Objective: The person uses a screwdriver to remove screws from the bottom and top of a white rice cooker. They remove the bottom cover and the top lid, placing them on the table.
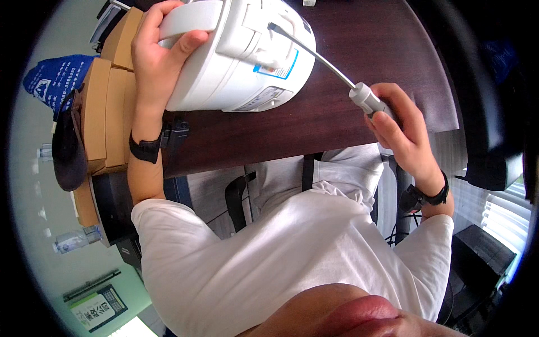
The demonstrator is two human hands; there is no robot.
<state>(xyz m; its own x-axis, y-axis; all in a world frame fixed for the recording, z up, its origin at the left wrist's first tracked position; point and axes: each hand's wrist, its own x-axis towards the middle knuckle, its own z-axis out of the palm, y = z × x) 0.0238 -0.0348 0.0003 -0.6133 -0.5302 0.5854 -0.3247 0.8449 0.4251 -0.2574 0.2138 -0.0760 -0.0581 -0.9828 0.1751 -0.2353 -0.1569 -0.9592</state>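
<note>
Nearest the camera, at six o'clock, is the lower part of the wearer's face (359, 320), with a white T-shirt (314, 241) spread above it. The white rice cooker (196, 84) is between eleven and twelve o'clock, tipped over above the dark wood-grain table (370, 33); whether its underside rests fully on the top cannot be told. The left hand (163, 48), at eleven o'clock, grips the cooker's flat white handle (193, 19), thumb set apart from the fingers and laid across it; the far fingertips are hidden. The right hand (401, 123), between two and three o'clock, has its fingers curled round the grey grip of a long-shafted screwdriver (365, 96), thumb pressed along the near side. The shaft slants toward eleven o'clock, its dark tip at the moulded recess on the cooker's side; contact there cannot be made out. Both wrists wear black straps (147, 150). Around ten o'clock stand cardboard boxes (98, 112) and a blue printed bag (59, 78), with a black cap (70, 149) at nine. A clear bottle (78, 240) lies near eight, and white window blinds (508, 216) show between three and four.
</note>
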